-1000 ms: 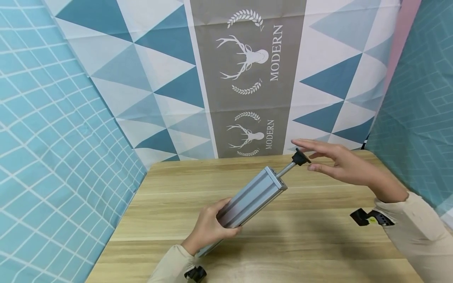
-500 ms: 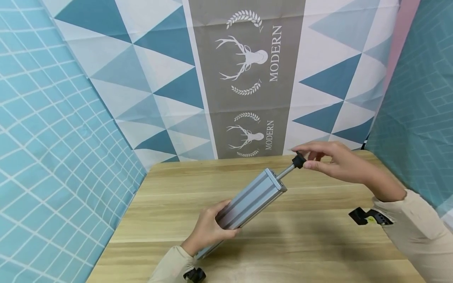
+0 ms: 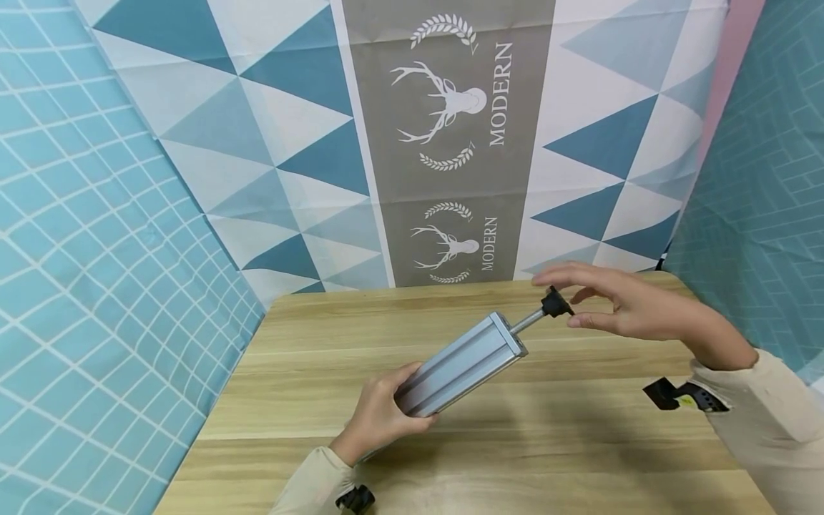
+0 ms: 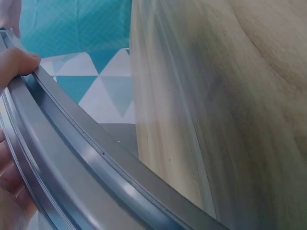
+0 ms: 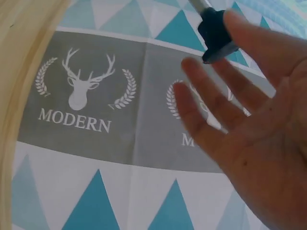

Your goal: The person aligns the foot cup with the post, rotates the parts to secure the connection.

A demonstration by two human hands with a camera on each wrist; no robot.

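A grey aluminium profile slants up to the right over the table in the head view. From its end plate sticks a thin metal rod tipped with a black levelling foot. My left hand grips the profile's lower part, thumb on one side and fingers on the other. In the left wrist view the grooved profile runs across the lower left. My right hand is around the foot with fingers spread. The right wrist view shows its thumb right at the foot and the fingers loosely extended.
The wooden table spreads beneath both hands. A patterned cloth with deer heads hangs behind it, a blue grid cloth on the left and a teal cloth on the right.
The right hand closed in on the foot half a second ago, and its fingers are now spread apart again. The profile's foot end has shifted slightly right and down; the left hand keeps its grip.
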